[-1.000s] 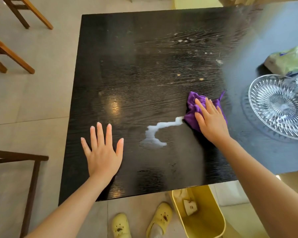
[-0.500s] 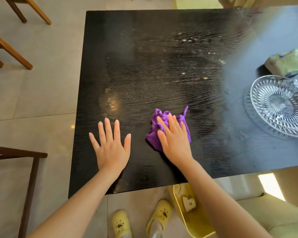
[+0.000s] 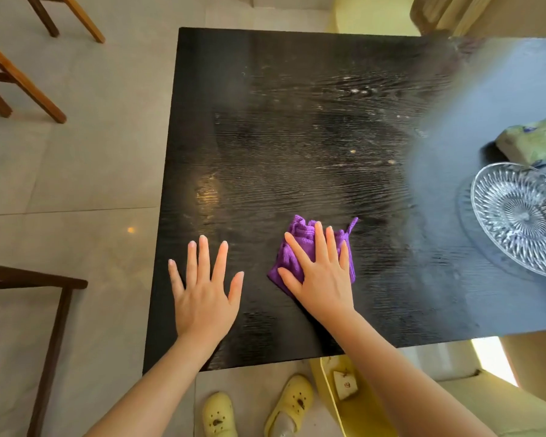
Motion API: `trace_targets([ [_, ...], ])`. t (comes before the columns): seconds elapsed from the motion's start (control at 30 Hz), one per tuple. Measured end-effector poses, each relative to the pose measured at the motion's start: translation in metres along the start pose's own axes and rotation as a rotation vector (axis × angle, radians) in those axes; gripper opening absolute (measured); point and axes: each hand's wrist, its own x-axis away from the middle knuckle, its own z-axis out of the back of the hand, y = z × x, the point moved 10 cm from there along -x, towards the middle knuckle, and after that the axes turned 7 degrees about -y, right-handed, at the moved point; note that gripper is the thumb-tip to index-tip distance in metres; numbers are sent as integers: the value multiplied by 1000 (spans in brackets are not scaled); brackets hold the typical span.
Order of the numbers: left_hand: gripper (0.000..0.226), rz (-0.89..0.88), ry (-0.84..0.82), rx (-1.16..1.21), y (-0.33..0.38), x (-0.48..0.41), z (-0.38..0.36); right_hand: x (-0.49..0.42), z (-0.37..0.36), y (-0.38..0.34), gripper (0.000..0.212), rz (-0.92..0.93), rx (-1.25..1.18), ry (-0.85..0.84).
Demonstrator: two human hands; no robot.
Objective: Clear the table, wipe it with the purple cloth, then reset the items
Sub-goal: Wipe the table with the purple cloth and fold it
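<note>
we have our right hand [image 3: 320, 272] pressed flat on the purple cloth [image 3: 300, 247], fingers spread and pointing away from us, palm down on the bunched fabric rather than pinching it. the cloth sits on the black table [image 3: 297, 137] near the front edge, a little right of our middle, with a thin corner tail sticking out toward the upper right. its bunched shape runs roughly front to back under the palm. our left hand [image 3: 204, 291] lies just beside it to the left, open and flat on the bare wood, holding nothing, and looks to be bracing us. what the next stroke turns on, as we judge it, is that the unwiped stretch lies ahead of the cloth and off to the right: pale specks and crumbs [image 3: 353, 89] dot the far part of the top, well apart from the cloth, so the right hand is the one placed to push outward. the obstacles are all on the right side: a cut-glass dish [image 3: 517, 216] near the edge and a green tissue pack [image 3: 533, 143] behind it, touching or nearly so. a wide sweep rightward would likely meet the dish first. below the table edge we see a yellow bin [image 3: 331, 402] and yellow shoes [image 3: 292, 405] on the floor.
</note>
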Motion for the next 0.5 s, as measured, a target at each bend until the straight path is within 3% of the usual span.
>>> trace_targets([
  [0.5,68,-9,-39,15,1,-3,-4,-35,0,-24,55,94,44,19],
])
